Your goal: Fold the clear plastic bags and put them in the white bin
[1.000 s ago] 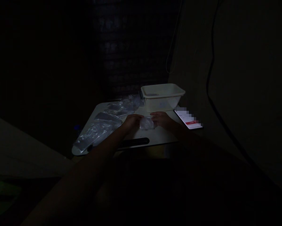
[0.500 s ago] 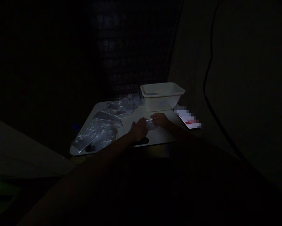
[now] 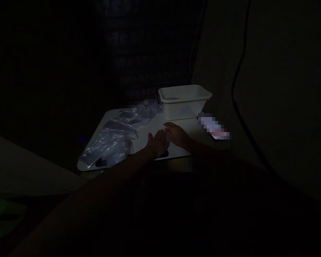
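Note:
My left hand (image 3: 158, 143) rests low over the white table near its front edge, fingers closed and thumb up. Against it lies my right hand (image 3: 176, 135), its fingers curled in toward the left one. Between the two is a small clear plastic bag (image 3: 168, 137), held by both hands and mostly hidden by them. Loose clear plastic bags (image 3: 113, 142) spread over the table's left side, with a further heap of plastic bags (image 3: 143, 113) behind. Dim light hides finer detail of the fingers.
A white plastic tub (image 3: 183, 107) stands at the back right of the white table (image 3: 143, 142). A phone with a lit screen (image 3: 215, 127) lies at the right edge. A dark cable (image 3: 236, 103) hangs along the right wall.
My right hand has moved left and in against my left hand, covering most of the small bag that showed between them. The whole view has shifted slightly.

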Demonstrator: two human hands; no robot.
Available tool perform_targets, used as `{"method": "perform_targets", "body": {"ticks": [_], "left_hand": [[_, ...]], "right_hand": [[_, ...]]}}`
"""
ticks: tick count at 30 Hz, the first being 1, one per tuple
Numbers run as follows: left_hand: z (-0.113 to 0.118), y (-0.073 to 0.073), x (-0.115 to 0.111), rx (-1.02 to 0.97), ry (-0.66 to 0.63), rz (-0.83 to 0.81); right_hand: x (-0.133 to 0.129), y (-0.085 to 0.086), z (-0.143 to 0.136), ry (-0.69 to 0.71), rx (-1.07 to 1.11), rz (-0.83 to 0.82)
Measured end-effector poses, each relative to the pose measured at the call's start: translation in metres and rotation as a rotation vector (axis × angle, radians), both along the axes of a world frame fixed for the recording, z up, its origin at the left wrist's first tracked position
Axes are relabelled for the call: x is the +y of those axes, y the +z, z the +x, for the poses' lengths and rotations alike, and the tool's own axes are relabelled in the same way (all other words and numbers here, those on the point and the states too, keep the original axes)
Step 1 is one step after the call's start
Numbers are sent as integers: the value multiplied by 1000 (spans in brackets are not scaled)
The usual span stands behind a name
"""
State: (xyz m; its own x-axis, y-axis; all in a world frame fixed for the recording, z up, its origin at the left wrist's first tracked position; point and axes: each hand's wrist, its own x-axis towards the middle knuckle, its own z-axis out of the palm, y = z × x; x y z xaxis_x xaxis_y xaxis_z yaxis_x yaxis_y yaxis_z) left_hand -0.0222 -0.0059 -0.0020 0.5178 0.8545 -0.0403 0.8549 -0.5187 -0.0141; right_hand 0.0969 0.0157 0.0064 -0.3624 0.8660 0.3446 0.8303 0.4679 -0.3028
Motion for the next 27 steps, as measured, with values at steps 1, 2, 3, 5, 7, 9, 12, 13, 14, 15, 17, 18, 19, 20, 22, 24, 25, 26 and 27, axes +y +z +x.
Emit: {"method": "perform_targets", "body": {"ticks": [1, 2, 3, 5, 7, 9, 12, 13, 14, 15, 17, 18, 19, 20, 22, 24, 25, 26, 27], "left_hand": [[0, 0, 0, 3, -11, 3], [1, 1, -1, 7, -28, 12], [1, 1, -1, 11, -47, 26], [2, 2, -2, 22, -67, 41], [3, 3, -3, 18, -56, 36], [4, 4, -3, -1, -24, 19], [4, 4, -3, -27, 14, -4], [3, 4, -3, -28, 21, -9], [3, 3, -3, -28, 26, -11], [3, 2, -3, -29, 27, -8], [3, 0, -2, -32, 25, 2], [3, 0, -2, -35, 23, 8], [3, 0, -2, -38, 20, 15], [3, 0, -2, -40, 17, 20], [3, 1, -3, -38, 16, 24], [3, 3, -3, -35, 15, 18], [3, 3, -4, -33, 15, 12], [3, 4, -4, -33, 15, 8], [3, 4, -4, -36, 13, 9]], "right_hand": [[-4, -1, -4, 47, -34, 4], [-7, -4, -8, 81, -69, 7], [-9, -6, -10, 98, -103, 6], [-12, -13, -11, 89, -161, -12], [-14, -19, -9, 54, -195, -42], [-14, -23, -5, 17, -218, -57], [-15, -25, 0, -28, -259, -43], [-15, -25, 1, -35, -269, -37], [-15, -25, 2, -38, -274, -34], [-15, -25, 2, -39, -276, -33], [-16, -24, 2, -41, -275, -40], [-16, -24, 1, -42, -274, -46], [-16, -23, 1, -42, -274, -53], [-16, -23, 1, -43, -275, -61], [-17, -22, 1, -46, -279, -76], [-18, -20, 1, -42, -287, -75], [-18, -20, 2, -37, -291, -70], [-19, -20, 2, -33, -293, -65], [-19, -20, 2, -31, -293, -63]]}}
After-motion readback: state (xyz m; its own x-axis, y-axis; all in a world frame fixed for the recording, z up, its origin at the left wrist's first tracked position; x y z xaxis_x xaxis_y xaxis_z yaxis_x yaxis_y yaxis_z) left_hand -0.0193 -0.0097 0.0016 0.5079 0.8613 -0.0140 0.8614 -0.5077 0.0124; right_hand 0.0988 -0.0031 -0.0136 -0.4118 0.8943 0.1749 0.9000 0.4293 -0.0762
